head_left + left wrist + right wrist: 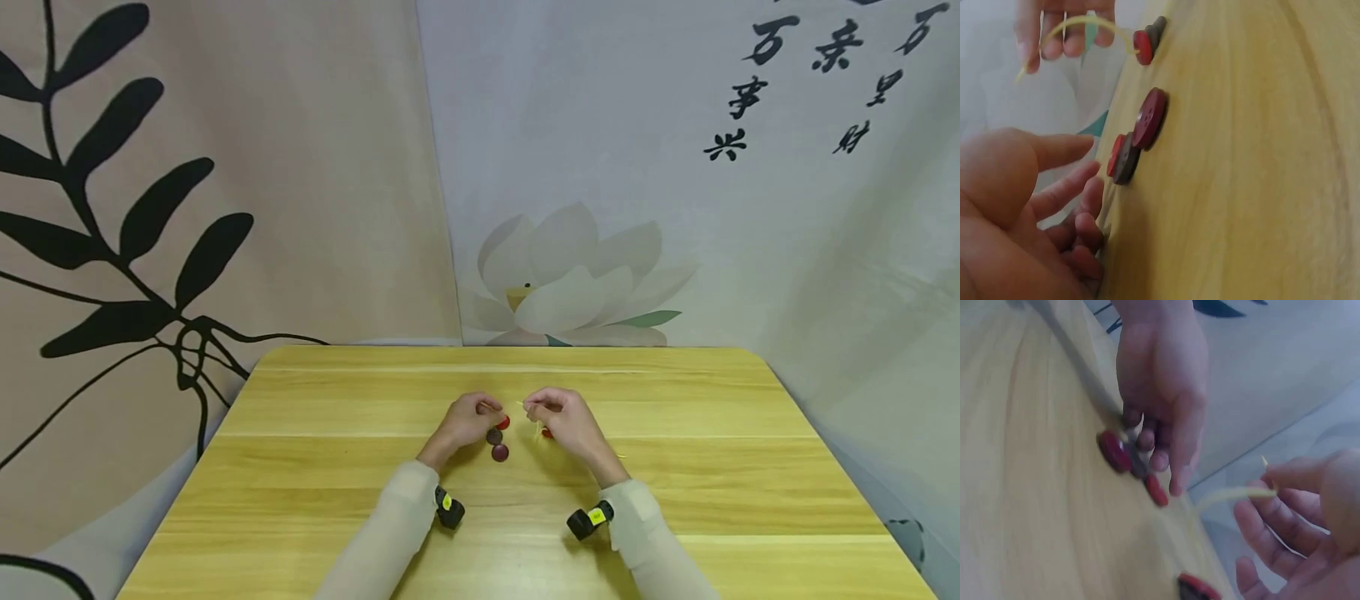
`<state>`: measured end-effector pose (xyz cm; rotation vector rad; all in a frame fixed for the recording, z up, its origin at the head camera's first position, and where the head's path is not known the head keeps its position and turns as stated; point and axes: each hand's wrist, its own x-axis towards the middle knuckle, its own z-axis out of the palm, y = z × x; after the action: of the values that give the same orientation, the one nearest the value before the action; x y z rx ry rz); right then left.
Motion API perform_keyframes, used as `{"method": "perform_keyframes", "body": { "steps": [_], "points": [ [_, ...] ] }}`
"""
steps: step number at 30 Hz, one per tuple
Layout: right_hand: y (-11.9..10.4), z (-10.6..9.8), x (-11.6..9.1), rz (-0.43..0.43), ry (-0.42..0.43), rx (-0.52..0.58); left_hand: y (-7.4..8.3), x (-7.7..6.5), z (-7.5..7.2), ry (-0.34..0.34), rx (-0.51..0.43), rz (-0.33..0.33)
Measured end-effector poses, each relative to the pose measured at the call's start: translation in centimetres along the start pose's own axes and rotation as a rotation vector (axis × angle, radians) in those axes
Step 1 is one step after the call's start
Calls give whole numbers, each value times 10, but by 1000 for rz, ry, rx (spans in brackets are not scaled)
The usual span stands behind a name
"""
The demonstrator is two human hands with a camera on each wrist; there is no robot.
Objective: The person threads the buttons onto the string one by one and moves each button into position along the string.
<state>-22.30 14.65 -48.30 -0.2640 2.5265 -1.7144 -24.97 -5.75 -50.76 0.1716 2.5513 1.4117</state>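
My right hand (567, 418) pinches a thin yellow cord (1088, 20) between thumb and index finger. The cord arches down to a red button (1142, 47), with darker buttons (1157, 30) just behind it. Over on the other side, my left hand (467, 421) hovers beside a loose group of buttons, thumb and fingers apart and holding nothing. That group has a bright red button (504, 422), a grey-brown button (494, 437) and a larger maroon button (500, 452) with small holes, lying edge to edge.
The buttons lie on a light wooden table (337, 483). A short yellow strand (621, 456) shows beside my right wrist. Behind the table's far edge hangs a pale cloth (360, 167) printed with leaves, a lotus and dark characters.
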Motion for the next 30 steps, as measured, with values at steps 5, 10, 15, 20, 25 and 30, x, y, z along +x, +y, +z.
{"method": "perform_keyframes", "body": {
  "steps": [5,10,15,20,25,30],
  "points": [
    [13,-6,10,30,-13,-26,2,3,1,-45,69,-16],
    [24,-13,19,45,9,-32,5,7,-2,-55,113,-18],
    [33,-15,24,77,7,-39,5,9,-4,-65,111,-15],
    [40,-16,26,148,-24,10,3,10,-4,-60,105,-20],
    [44,-18,26,187,-51,49,0,9,-4,-53,117,-14],
    [48,-17,26,205,-80,93,-4,7,-4,-47,129,-16]
  ]
}}
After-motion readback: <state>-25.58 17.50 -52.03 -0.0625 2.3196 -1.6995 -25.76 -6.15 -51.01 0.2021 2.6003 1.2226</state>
